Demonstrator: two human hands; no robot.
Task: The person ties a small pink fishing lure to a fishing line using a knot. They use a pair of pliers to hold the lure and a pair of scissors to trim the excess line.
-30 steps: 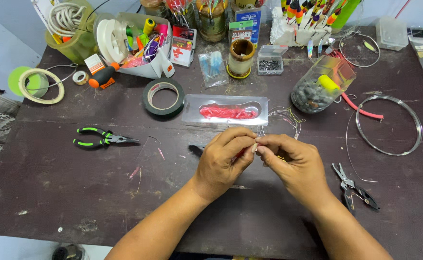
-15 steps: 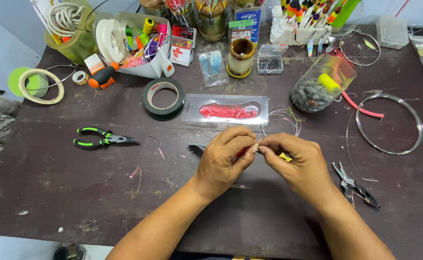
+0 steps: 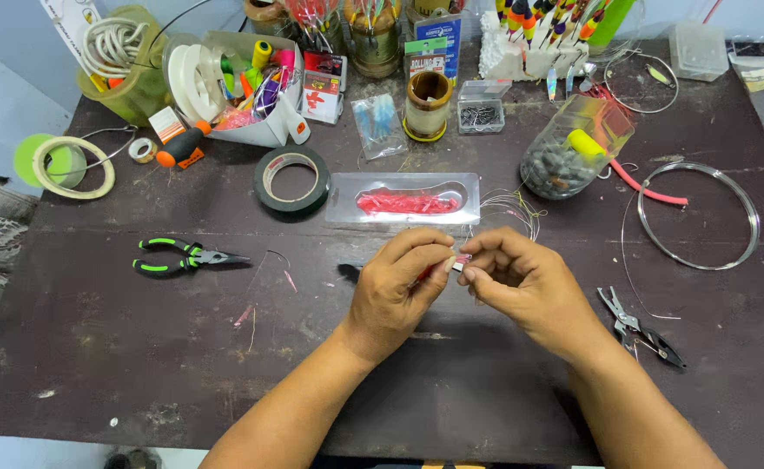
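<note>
My left hand (image 3: 399,291) and my right hand (image 3: 525,287) meet over the middle of the dark table (image 3: 138,365), fingertips pinched together on a small red piece (image 3: 461,260) with a pale tip. Most of that piece is hidden by my fingers. Just behind my hands lies a clear plastic pack (image 3: 403,201) with red strands inside. Thin wire strands (image 3: 512,208) lie loose next to the pack, to its right.
Green-handled pliers (image 3: 182,256) lie at the left, grey pliers (image 3: 638,328) at the right. A black tape roll (image 3: 291,178), a jar of grey weights (image 3: 573,148), a wire coil (image 3: 699,217) and tubs of tackle and floats line the back.
Both hands have stayed over the same spot; the fingers have shifted slightly on the small piece between them.
</note>
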